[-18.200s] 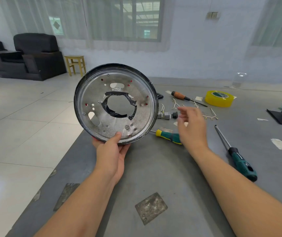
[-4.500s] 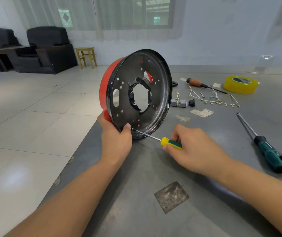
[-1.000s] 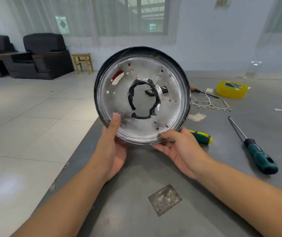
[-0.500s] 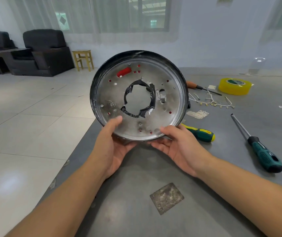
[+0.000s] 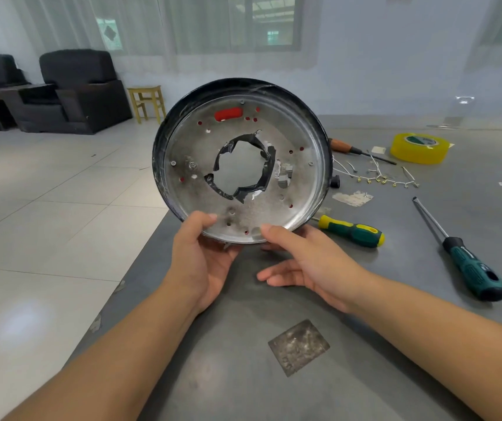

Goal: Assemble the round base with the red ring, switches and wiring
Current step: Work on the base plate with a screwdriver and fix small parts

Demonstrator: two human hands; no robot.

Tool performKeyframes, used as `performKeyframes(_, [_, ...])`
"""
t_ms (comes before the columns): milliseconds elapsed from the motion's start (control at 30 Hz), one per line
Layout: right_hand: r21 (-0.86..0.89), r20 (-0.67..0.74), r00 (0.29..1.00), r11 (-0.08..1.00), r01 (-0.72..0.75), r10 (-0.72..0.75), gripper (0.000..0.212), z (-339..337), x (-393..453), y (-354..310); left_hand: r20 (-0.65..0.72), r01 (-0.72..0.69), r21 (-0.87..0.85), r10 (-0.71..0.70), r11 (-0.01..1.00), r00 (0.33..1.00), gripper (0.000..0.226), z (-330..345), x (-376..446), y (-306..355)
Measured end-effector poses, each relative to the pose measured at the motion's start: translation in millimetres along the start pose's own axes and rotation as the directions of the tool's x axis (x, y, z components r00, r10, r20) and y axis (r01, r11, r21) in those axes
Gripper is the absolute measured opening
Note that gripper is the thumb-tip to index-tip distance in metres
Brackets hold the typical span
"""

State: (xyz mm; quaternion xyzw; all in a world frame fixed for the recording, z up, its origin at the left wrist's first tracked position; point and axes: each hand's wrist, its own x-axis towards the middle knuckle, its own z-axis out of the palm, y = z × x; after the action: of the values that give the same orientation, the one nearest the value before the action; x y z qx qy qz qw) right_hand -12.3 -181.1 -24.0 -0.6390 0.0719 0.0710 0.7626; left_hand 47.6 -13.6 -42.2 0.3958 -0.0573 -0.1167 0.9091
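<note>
The left hand (image 5: 204, 262) grips the lower rim of the round silver metal base (image 5: 240, 161), held upright above the grey table (image 5: 365, 360) for inspection; the right hand (image 5: 310, 262) steadies it with relaxed fingers, thumb touching the rim.

Two bare forearms and hands of one person, seen from above.

The left hand (image 5: 201, 262) and right hand (image 5: 310, 265) wear no gloves, rings, watch or bracelets. Both forearms are uncovered to the frame's lower edge, with no sleeves visible. Fingernails are short and unpainted.
</note>
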Motion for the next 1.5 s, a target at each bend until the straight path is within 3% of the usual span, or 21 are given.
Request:
performKeyframes(100, [0.026, -0.042, 0.999, 1.000, -0.007, 0.008, 0.045, 0.9, -1.7, 0.3, -0.034, -0.020, -0.009, 0.019, 1.000, 0.999, 0.046, 4.6, -0.3, -0.6])
performKeyframes(267, [0.065, 0.015, 1.000, 0.998, 0.017, -0.018, 0.040, -0.9, -4.0, 0.9, -0.004, -0.034, 0.016, 0.034, 0.999, 0.999, 0.047, 3.8, -1.3, -4.7])
performKeyframes(500, [0.113, -0.032, 0.996, 0.990, 0.084, -0.081, 0.032, -1.6, -1.6, 7.6, -0.032, -0.070, 0.118, 0.074, 0.991, 0.997, 0.049, 8.5, -2.3, -6.8])
performKeyframes(633, [0.153, -0.029, 0.994, 0.983, 0.106, -0.102, 0.029, -2.9, -1.0, 9.6, -0.059, -0.062, 0.150, 0.071, 0.987, 0.996, 0.070, 13.1, -4.6, -6.2])
performKeyframes(767, [0.146, -0.055, 0.991, 0.980, 0.132, -0.126, 0.034, -2.6, -1.4, 10.0, -0.063, -0.047, 0.163, 0.058, 0.986, 0.996, 0.073, 17.1, -7.5, -5.7])
performKeyframes(1000, [0.107, -0.085, 0.980, 0.977, 0.186, -0.177, 0.058, -3.0, -0.7, 11.6, 0.005, -0.063, 0.218, 0.063, 0.974, 0.998, 0.070, 19.9, -10.8, -3.1])
performKeyframes(1233, [0.226, -0.098, 0.981, 0.957, 0.183, -0.165, 0.041, -7.1, 4.4, 9.5, 0.069, -0.011, 0.203, -0.003, 0.979, 0.998, 0.082, 21.2, -13.1, -2.2])
performKeyframes(1333, [0.221, -0.091, 0.981, 0.957, 0.190, -0.174, 0.039, -7.2, 6.6, 10.3, 0.088, 0.062, 0.146, -0.075, 0.987, 0.993, 0.077, 17.1, -12.2, -2.1])
performKeyframes(1500, [0.225, -0.103, 0.980, 0.955, 0.192, -0.173, 0.031, -7.6, 10.9, 10.2, 0.003, 0.167, 0.172, -0.170, 0.971, 0.985, 0.038, 10.4, -5.5, -6.4])
